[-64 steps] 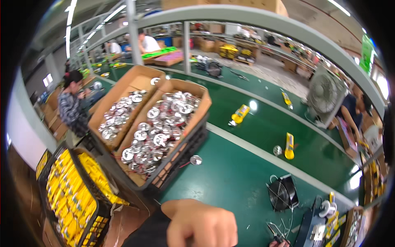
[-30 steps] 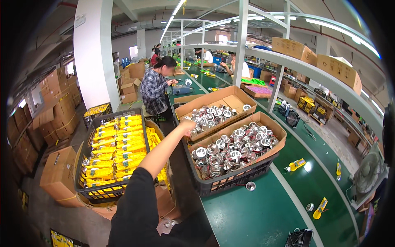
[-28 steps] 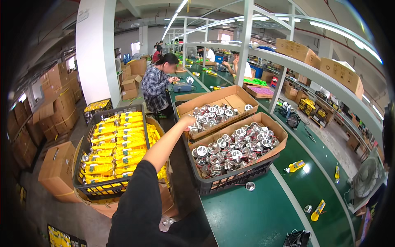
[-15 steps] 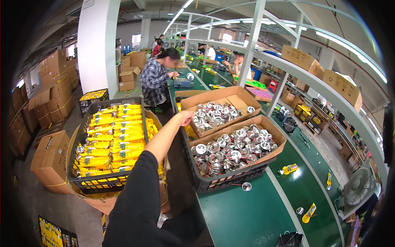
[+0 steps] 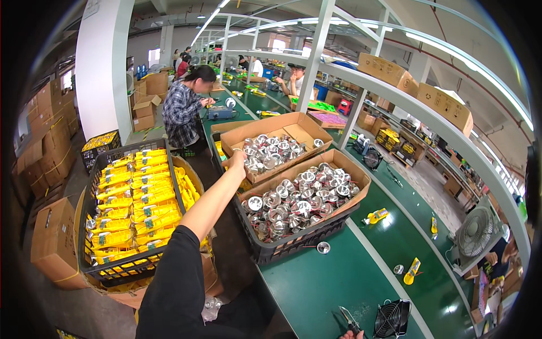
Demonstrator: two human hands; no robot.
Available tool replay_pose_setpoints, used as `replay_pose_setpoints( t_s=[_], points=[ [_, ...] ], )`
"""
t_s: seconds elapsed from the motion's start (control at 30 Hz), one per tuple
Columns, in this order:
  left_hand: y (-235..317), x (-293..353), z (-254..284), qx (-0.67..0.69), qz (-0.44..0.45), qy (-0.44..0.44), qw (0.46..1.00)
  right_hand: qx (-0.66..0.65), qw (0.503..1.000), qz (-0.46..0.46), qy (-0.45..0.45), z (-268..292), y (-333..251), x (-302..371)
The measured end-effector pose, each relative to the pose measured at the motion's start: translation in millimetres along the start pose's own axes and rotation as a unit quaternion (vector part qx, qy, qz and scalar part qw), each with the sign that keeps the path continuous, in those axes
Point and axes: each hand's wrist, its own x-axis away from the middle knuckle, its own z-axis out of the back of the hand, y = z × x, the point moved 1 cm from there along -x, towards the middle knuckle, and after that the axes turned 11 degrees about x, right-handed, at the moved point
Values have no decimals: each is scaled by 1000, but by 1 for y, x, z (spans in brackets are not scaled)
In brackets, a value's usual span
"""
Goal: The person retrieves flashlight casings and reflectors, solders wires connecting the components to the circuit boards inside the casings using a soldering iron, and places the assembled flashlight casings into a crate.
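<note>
My left hand (image 5: pixel 236 160) reaches out to the near left side of the upper cardboard box (image 5: pixel 296 161), fingers closed on its edge. Inside that box lie many silver cup-shaped reflectors (image 5: pixel 274 151) with thin wires. The box rests tilted beside a second open carton (image 5: pixel 361 189), also heaped with reflectors (image 5: pixel 305 195), in a black plastic crate (image 5: pixel 305 242). At the bottom edge my right hand (image 5: pixel 353 335), only its fingertips showing, is closed around a slim metal hand tool (image 5: pixel 348 319) with dark handles; its exact kind is unclear. A black square fan (image 5: pixel 392 318) lies next to it.
Left stands a black crate (image 5: pixel 130 265) of bagged yellow parts (image 5: pixel 152 198) on a big carton. The green bench (image 5: pixel 305 288) carries a loose reflector (image 5: pixel 323 247) and yellow pieces (image 5: pixel 412 271). A metal post (image 5: pixel 316 56), a grey fan (image 5: pixel 475 231) and a seated co-worker (image 5: pixel 183 107) are beyond.
The view has swung right, so the scene sits further left. My right hand with the tool has come into sight at the bottom. My left hand stays at the upper box's edge.
</note>
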Motion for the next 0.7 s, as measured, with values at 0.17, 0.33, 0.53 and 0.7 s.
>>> replay_pose_setpoints(
  t_s=[0.17,0.33,0.53,0.7],
  points=[
    [-1,-21,-32,85,-53,71,992,-34,999,-43,7,1,-1,-7],
    [0,-42,-50,221,63,-63,971,-78,995,-55,-35,17,5,-11],
    [-11,-16,-50,39,78,-18,996,-151,978,-62,-129,34,23,-41],
    [7,0,-54,89,-24,-122,988,-262,939,-145,-169,43,22,-58]
  ],
)
